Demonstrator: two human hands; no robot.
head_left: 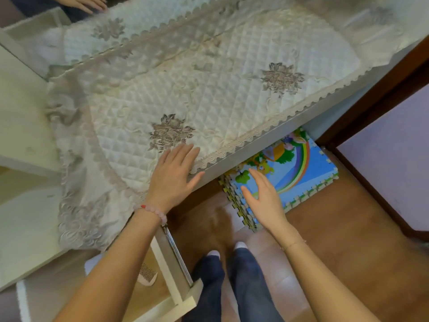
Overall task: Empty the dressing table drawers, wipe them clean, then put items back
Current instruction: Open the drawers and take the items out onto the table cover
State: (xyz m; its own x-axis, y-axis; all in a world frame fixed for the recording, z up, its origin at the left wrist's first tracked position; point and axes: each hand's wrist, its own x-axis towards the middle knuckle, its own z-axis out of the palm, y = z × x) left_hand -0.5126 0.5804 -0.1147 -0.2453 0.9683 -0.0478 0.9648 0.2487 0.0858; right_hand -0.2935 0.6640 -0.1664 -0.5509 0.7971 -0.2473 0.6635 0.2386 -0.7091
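The dressing table (pixel 262 149) fills the upper view, its top covered by a quilted cream cloth (pixel 209 94) with lace edging and grey flower patterns. My left hand (pixel 174 173) lies flat on the cloth at the table's front edge, fingers spread, a pink bead bracelet on the wrist. My right hand (pixel 262 196) hovers open in front of the table edge, above the floor, holding nothing. Below my left forearm a drawer (pixel 176 296) stands pulled out; a pale comb (pixel 148 274) lies inside it on the wooden bottom.
A mirror (pixel 97 22) at the back reflects the cloth and a hand. Colourful foam puzzle mats (pixel 294 173) lean under the table. My feet (pixel 227 251) stand on brown floor tiles. A dark wooden frame (pixel 371 108) runs along the right. White furniture panels (pixel 21 126) stand at left.
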